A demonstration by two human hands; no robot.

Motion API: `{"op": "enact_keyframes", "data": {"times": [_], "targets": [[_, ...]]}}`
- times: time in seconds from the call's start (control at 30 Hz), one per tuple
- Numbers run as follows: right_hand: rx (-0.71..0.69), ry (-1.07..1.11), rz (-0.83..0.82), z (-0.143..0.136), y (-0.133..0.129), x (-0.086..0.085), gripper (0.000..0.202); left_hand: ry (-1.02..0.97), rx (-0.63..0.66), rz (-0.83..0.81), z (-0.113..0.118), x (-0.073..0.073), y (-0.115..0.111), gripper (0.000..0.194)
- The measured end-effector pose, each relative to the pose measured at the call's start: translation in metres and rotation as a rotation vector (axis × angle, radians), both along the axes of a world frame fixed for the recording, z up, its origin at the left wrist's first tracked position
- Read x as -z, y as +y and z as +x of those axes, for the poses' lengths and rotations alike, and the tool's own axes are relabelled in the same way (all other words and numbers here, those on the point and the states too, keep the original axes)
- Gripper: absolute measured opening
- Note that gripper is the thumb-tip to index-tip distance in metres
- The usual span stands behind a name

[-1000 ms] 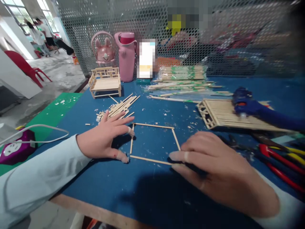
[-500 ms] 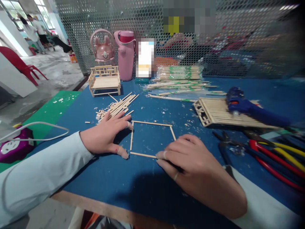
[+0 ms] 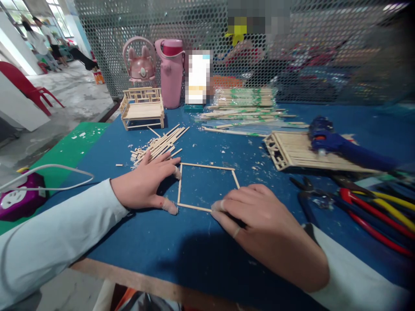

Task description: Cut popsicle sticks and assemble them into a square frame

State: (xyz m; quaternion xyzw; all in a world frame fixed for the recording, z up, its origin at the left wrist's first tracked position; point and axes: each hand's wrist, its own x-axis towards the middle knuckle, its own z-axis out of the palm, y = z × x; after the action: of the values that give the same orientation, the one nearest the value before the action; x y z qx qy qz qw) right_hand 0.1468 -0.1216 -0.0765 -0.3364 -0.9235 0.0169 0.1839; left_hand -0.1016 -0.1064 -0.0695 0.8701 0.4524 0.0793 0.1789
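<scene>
Four thin wooden sticks lie on the blue table as a rectangle: a back stick [image 3: 207, 166], a left stick [image 3: 179, 185], a right stick [image 3: 236, 178] and a front stick [image 3: 194, 207]. My left hand [image 3: 147, 183] rests with fingers spread at the left stick, its index fingertip by the upper end and its thumb near the lower left corner. My right hand [image 3: 266, 229] pinches the front stick at its right part between thumb and index finger, and covers the lower right corner. Both hands have wrapped fingertips. The front stick's left end meets the left stick.
Behind my left hand lies a pile of loose sticks [image 3: 165, 144], with a small wooden bench [image 3: 142, 110] beyond. A glue gun [image 3: 337, 144] rests on a slatted wooden piece [image 3: 292, 151]; pliers [image 3: 372, 216] lie at right. A pink bottle [image 3: 171, 77] stands at the mesh.
My right hand has moved slightly away from me with the front stick, closing the gap at the lower left corner. My left hand has shifted a little to the right.
</scene>
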Motion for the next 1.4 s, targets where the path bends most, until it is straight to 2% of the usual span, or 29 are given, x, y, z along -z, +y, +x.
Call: {"op": "enact_keyframes", "data": {"times": [0.17, 0.33, 0.47, 0.57, 0.7, 0.77, 0.87, 1.1, 1.23, 1.4], "targets": [[0.016, -0.007, -0.003, -0.002, -0.001, 0.0, 0.028, 0.009, -0.002, -0.016, 0.0, -0.001, 0.0, 0.061], [0.016, 0.082, 0.035, 0.002, -0.001, -0.006, 0.015, 0.021, -0.021, -0.022, 0.001, -0.002, 0.0, 0.063], [0.1, 0.201, 0.131, 0.022, 0.011, -0.021, 0.014, 0.028, -0.031, -0.012, 0.0, -0.003, -0.001, 0.067], [0.191, 0.238, 0.144, 0.041, 0.028, -0.027, 0.015, 0.043, -0.002, 0.015, -0.001, -0.003, -0.002, 0.073], [0.303, 0.155, 0.071, 0.062, 0.046, -0.023, 0.014, 0.058, 0.055, 0.086, 0.001, -0.004, -0.006, 0.078], [0.309, 0.075, 0.002, 0.066, 0.049, -0.02, 0.018, 0.066, 0.064, 0.113, 0.003, -0.005, -0.008, 0.076], [0.238, 0.036, -0.061, 0.065, 0.047, -0.018, 0.027, 0.077, 0.073, 0.129, 0.004, -0.006, -0.01, 0.073], [-0.158, 0.043, -0.149, 0.053, 0.042, -0.016, 0.025, 0.092, 0.071, 0.153, 0.003, -0.008, -0.007, 0.062], [-0.197, 0.016, -0.211, 0.053, 0.04, -0.015, 0.026, 0.068, 0.089, 0.218, 0.007, -0.009, -0.009, 0.047], [-0.128, 0.017, -0.256, 0.053, 0.028, -0.019, 0.014, -0.014, 0.078, 0.29, 0.022, -0.01, -0.022, 0.032]]}}
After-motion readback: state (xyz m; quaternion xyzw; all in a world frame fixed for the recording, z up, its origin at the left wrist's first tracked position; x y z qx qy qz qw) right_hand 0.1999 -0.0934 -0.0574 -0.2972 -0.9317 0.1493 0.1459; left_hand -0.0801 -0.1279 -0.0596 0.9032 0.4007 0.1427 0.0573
